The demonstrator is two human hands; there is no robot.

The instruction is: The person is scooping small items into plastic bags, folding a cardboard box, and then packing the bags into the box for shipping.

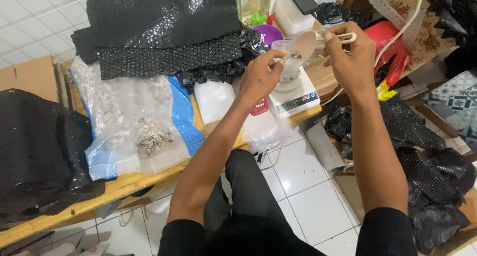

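My right hand [349, 52] grips the handle of a beige plastic scoop [309, 43], tipped over the mouth of a small clear plastic bag [287, 51]. My left hand [261, 77] pinches the rim of that bag and holds it up. The bag stands on a white digital kitchen scale [298, 94] at the edge of a low wooden table [119, 186]. Small dark grains lie in the scoop and the bag.
On the table, a large clear bag of pale granules [139, 132] lies on blue plastic, with black bubble wrap [159, 35] behind it. More black bubble wrap [427, 161] is heaped on the white tile floor [308, 186] at right. A purple bowl [268, 33] and a red bag [390, 50] sit behind the scale.
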